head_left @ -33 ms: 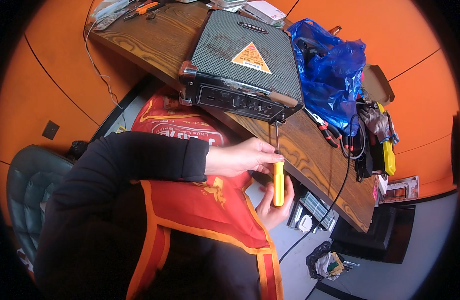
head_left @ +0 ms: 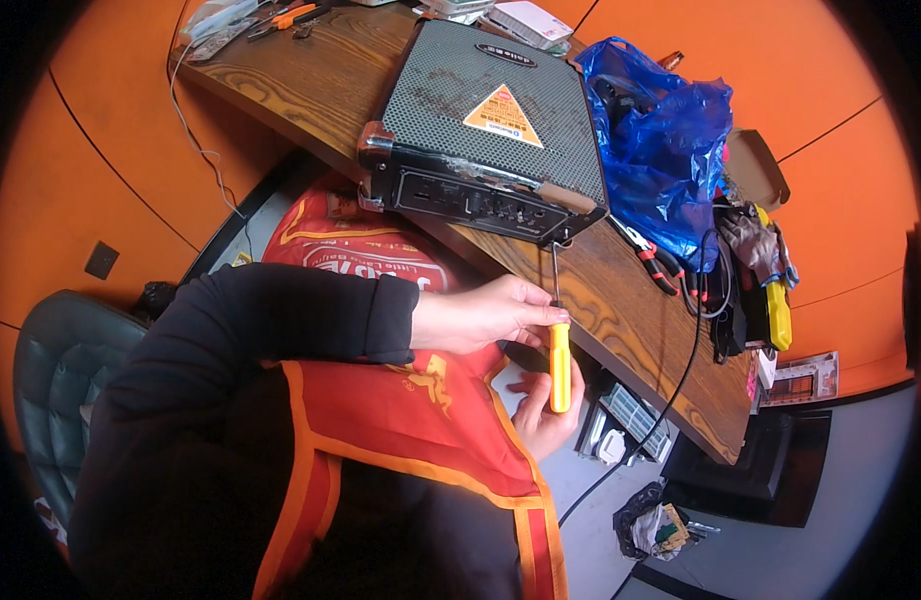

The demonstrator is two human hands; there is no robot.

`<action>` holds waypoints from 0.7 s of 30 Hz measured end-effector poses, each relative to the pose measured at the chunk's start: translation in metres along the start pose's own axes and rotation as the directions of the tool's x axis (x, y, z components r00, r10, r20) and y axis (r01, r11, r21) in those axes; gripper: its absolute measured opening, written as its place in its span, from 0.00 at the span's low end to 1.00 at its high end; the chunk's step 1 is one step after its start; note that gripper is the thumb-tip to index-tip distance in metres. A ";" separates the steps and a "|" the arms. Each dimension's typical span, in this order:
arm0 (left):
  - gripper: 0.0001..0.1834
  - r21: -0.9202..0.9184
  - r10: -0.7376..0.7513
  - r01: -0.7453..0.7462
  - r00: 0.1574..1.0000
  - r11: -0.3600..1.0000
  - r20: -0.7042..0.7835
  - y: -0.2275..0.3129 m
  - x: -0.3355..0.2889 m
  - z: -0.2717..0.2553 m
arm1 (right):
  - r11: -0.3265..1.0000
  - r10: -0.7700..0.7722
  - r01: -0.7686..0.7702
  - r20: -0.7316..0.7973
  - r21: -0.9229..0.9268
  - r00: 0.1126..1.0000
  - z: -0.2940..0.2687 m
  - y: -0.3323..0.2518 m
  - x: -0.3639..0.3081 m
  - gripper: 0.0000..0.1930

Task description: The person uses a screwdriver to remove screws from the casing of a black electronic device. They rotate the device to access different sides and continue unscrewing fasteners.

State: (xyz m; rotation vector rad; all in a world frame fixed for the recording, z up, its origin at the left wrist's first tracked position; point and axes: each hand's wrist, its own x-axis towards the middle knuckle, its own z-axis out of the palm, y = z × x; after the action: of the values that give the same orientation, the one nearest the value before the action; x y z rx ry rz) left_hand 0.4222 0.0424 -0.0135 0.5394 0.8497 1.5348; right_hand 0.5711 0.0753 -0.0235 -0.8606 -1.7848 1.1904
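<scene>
Screwdriver [head_left: 560, 370], yellow-handled: being pinched between thumb and fingers of the left hand [head_left: 486, 315] at the top of the handle, and pointing its thin shaft away from the body, up to the near right corner of the speaker box [head_left: 451, 110]. Being unable to tell whether touching anything at the tip. Curling the right hand [head_left: 549, 425] loosely about the handle's lower end, thumb to the left, fingers partly hidden; being unable to tell whether gripping or just resting there. Wearing a black sleeve [head_left: 311, 310] on the left arm and, over the front, a red apron [head_left: 391, 415] edged in orange. Going outward, meeting the speaker box, lying mesh face up on the brown wooden table [head_left: 621, 305], showing an orange triangular sticker [head_left: 503, 115] and turning a black control panel [head_left: 461, 205] toward the body. Finding just right of it a crumpled blue plastic bag [head_left: 661, 140] and, nearer, red-and-black-handled pliers [head_left: 664, 272]. Looking farther right, seeing grey gloves [head_left: 761, 245] lying near a yellow object [head_left: 779, 318]. Seeing at far left a dark green padded chair [head_left: 66, 370], and beyond the table, orange wall panels [head_left: 841, 110].
</scene>
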 end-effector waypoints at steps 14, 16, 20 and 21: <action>0.13 0.029 -0.030 0.033 0.993 0.999 -0.118 0.004 -0.001 0.004 | 0.945 -0.286 0.259 -0.120 -0.199 0.951 0.001 -0.004 0.002 0.11; 0.13 0.028 -0.015 0.019 0.993 0.999 -0.116 0.003 -0.002 0.004 | 0.993 0.113 -0.115 -0.081 -0.015 0.990 0.001 -0.005 0.000 0.11; 0.12 -0.013 -0.047 0.046 0.992 0.999 -0.117 0.004 -0.003 0.003 | 0.904 -0.356 0.310 -0.112 -0.295 0.928 0.003 -0.006 0.002 0.09; 0.13 -0.037 -0.045 0.041 0.994 0.998 -0.098 0.005 -0.003 0.004 | 0.791 -0.544 0.474 -0.091 -0.387 0.834 0.003 -0.006 0.004 0.09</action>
State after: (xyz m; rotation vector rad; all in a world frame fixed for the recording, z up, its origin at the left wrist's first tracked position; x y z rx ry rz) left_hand 0.4227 0.0401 -0.0071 0.4203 0.9033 1.5440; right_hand 0.5662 0.0760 -0.0175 -0.5948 -1.9226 0.4211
